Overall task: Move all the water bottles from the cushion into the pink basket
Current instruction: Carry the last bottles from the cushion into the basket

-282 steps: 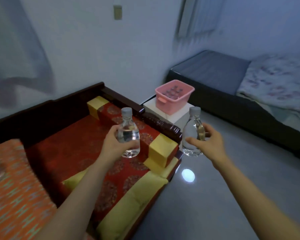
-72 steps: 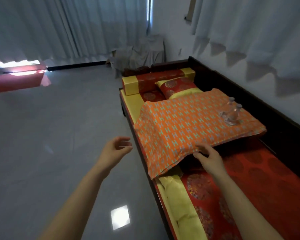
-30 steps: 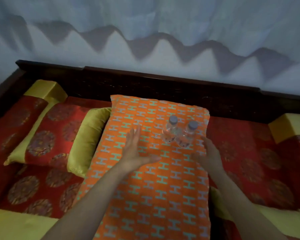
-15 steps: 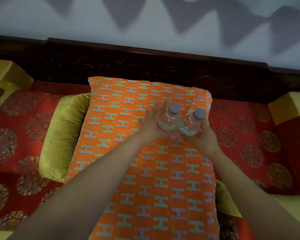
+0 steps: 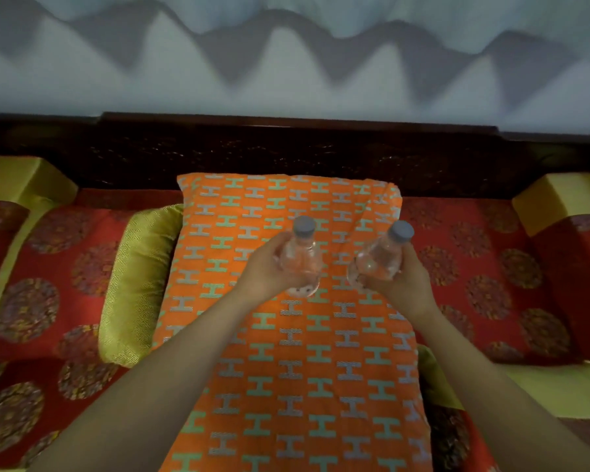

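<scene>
Over the orange cushion (image 5: 286, 369), L hand (image 5: 264, 275) gripped one water bottle (image 5: 302, 258) & R hand (image 5: 407, 284) a second bottle (image 5: 377, 264), no others lay there; pink basket was out of view, so carry + drop-off remained.

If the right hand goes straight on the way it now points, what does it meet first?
Probably the dark wooden backrest behind the orange cushion. The right hand, holding a bottle, looks raised above the cushion, but depth is unclear.
</scene>
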